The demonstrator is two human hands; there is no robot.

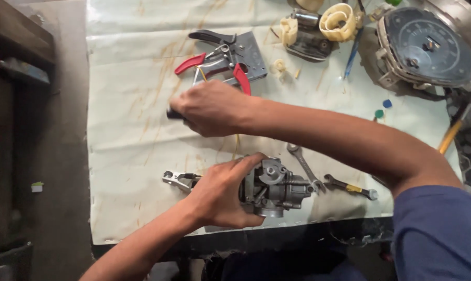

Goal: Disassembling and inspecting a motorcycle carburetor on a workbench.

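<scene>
Looking down from the head camera: a person works with two bare hands at a bench covered by a pale, rust-stained sheet (131, 156).
Left hand: the left hand (222, 195) is wrapped around the left side of a grey metal carburetor (274, 187), fingers closed on its body, thumb along the top.
Carburetor position: it sits at the near edge of the bench, just right of centre, resting on the sheet.
Right hand: the right hand (212, 108) reaches across the body to the left, above the carburetor, with its arm crossing the picture from the lower right.
Right grip: the fingers are curled shut around a small dark tool handle (172, 114); only its tip shows, so the kind of tool cannot be told.
Near the right hand: red-handled pliers (214, 65) lie just behind it, on a grey metal plate (248, 54).
Near the left hand: a small metal clamp piece (177, 179) lies just to its left.
Right of the carburetor: a slim open-ended spanner (302, 162) and a short dark tool with a yellow band (351, 187).
Far right corner: a round instrument gauge (428, 49) in its housing.
Far edge: cream plastic parts (337, 22) beside a metal piece.
</scene>
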